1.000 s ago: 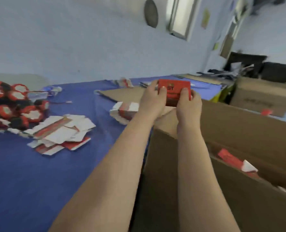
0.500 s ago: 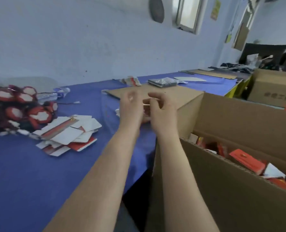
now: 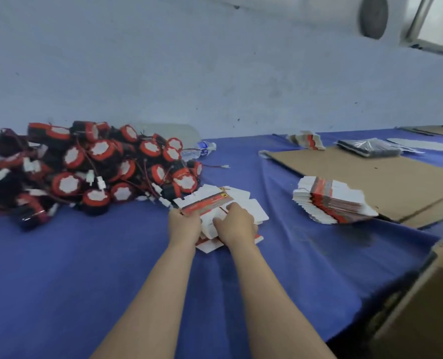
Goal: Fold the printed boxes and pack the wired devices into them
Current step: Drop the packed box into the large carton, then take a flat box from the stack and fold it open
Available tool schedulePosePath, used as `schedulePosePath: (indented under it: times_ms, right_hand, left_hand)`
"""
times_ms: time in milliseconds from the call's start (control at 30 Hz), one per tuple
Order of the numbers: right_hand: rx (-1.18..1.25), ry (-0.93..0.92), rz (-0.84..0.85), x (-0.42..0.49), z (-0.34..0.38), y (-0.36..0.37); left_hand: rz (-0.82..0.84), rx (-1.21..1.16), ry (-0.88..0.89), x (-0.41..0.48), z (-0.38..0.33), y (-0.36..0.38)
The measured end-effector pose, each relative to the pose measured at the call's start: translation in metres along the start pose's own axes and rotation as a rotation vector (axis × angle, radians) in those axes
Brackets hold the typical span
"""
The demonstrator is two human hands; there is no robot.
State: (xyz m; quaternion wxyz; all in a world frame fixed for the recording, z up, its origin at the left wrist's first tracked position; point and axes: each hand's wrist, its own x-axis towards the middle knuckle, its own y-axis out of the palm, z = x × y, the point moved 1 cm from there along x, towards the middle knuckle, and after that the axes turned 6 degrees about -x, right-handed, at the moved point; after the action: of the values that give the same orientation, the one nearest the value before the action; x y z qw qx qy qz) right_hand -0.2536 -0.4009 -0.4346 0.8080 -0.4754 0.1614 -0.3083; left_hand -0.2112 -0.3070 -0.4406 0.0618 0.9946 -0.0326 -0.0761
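A heap of round red-and-black wired devices (image 3: 90,167) with white plugs lies on the blue cloth at the left. Just right of it is a small pile of flat red-and-white printed boxes (image 3: 243,203). My left hand (image 3: 185,224) pinches the left end of the top flat box (image 3: 207,203), which is lifted at a slant. My right hand (image 3: 234,224) rests on the pile beside it, fingers curled on the white card. A second, thicker stack of flat boxes (image 3: 331,200) sits further right.
A flattened cardboard sheet (image 3: 386,177) lies at the back right, with a dark plastic packet (image 3: 368,147) and more flat boxes (image 3: 305,139) behind it. A big cardboard carton (image 3: 427,307) stands at the right edge. A plastic bottle (image 3: 202,147) lies behind the devices.
A second ago both hands held a folded red box over the carton; half a second ago they were empty. They have since moved left to the pile of flat boxes and taken hold of one.
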Motion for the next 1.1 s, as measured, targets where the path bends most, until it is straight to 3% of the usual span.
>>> schedulePosePath:
  times_ms: [167, 367, 500, 633, 700, 867, 1100]
  right_hand:
    - [-0.159, 0.029, 0.006, 0.001, 0.004, 0.016]
    - [-0.141, 0.013, -0.016, 0.003, 0.004, 0.01]
    - [0.248, 0.015, -0.192, 0.003, 0.004, -0.008]
    - [0.685, -0.175, -0.14, -0.002, 0.038, -0.027]
    - [0.713, -0.272, -0.106, -0.011, 0.065, -0.022]
    - [0.777, -0.471, 0.025, -0.055, 0.124, 0.032]
    - [0.752, -0.473, 0.131, -0.088, 0.147, 0.093]
  left_hand:
    - [-0.131, 0.241, 0.036, 0.015, 0.007, -0.014]
    - [-0.042, 0.224, 0.059, 0.021, 0.01, -0.011]
    - [0.024, 0.173, 0.284, 0.014, -0.012, -0.023]
    - [0.201, 0.241, 0.474, 0.012, -0.048, -0.062]
    - [0.092, 0.231, 0.528, 0.012, -0.061, -0.086]
    - [-0.398, 0.029, 0.587, 0.001, -0.075, -0.145]
    - [-0.554, 0.253, 0.611, 0.004, -0.054, -0.205]
